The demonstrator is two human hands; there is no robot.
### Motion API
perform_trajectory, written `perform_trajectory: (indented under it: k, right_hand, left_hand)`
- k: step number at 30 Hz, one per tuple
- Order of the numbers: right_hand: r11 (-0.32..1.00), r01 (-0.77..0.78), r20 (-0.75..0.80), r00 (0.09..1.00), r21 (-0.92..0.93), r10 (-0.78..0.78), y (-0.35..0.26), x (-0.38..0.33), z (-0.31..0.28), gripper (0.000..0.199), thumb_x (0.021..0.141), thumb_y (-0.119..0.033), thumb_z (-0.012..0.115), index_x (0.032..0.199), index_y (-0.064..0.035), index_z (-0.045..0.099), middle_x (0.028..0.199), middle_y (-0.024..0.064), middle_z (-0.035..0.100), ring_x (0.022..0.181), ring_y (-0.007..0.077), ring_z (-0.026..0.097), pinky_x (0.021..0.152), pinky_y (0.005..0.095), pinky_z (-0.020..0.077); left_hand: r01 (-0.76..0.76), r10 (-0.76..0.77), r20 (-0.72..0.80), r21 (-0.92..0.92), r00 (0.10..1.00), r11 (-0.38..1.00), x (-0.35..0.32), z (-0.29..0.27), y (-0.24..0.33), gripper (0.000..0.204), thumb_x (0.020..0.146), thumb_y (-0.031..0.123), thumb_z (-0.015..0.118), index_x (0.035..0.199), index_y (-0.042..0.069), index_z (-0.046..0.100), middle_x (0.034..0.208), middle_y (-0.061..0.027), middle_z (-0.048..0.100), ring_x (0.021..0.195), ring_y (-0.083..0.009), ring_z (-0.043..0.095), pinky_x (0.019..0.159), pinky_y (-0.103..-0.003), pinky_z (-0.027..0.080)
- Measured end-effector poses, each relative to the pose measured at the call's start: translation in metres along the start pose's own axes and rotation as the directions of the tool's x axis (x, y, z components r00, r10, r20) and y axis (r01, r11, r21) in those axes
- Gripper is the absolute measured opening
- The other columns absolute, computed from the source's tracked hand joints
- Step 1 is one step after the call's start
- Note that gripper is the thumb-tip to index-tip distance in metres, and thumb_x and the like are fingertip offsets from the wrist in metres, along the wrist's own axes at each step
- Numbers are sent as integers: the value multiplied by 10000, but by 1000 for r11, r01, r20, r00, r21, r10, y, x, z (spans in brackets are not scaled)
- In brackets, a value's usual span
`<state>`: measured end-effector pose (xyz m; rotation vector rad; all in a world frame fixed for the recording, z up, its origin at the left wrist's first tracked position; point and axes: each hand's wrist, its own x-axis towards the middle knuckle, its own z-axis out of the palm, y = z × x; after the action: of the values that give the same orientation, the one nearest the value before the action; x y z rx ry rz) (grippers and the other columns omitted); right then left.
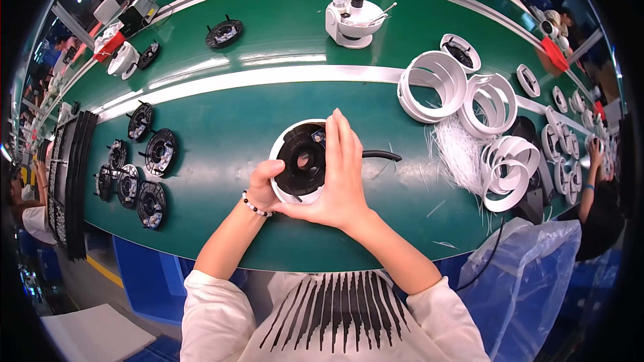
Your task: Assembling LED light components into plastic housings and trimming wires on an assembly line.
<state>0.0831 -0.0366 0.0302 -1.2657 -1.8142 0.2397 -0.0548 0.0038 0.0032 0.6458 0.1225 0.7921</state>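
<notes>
In the middle of the green bench stands a white round housing (286,196) with a black plastic disc (292,173) seated inside it. A hole is at the disc's centre, and a small circuit part shows near its upper right edge. My left hand (263,184) grips the left side, thumb at the rim, a beaded bracelet on its wrist. My right hand (341,177) wraps the right side, fingers stretched along it and thumb below. The fingers of the right hand cover part of the disc. Behind that hand a black cable (382,155) sticks out to the right.
Several black discs with circuit parts (161,152) lie at the left. White rings (433,87) and a pile of thin white strips (456,154) are at the right. A white bowl-shaped unit (357,27) stands at the back. A clear plastic bag (516,281) hangs at the front right.
</notes>
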Motion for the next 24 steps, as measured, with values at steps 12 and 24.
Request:
perform_trajectory:
  k: [12, 24]
  right_hand:
    - [991, -25, 13, 1000, -131, 26, 8, -1, 0, 1206, 464, -441, 780, 1318, 57, 90, 1331, 291, 147, 1189, 433, 233, 959, 496, 233]
    - [953, -60, -306, 951, -298, -36, 43, 17, -43, 822, 602, -445, 716, 1241, -55, 375, 1365, 199, 233, 1274, 396, 149, 992, 547, 96]
  left_hand:
    - [-30, 84, -225, 232, 971, 972, 9, 16, 4, 471, 828, 273, 429, 1183, -35, 407, 1125, -139, 511, 1020, -209, 523, 872, -331, 439]
    - [-34, 20, -467, -22, 884, 999, 40, -19, 40, 534, 861, 391, 347, 1167, -37, 439, 1145, -176, 514, 1044, -296, 510, 940, -417, 387]
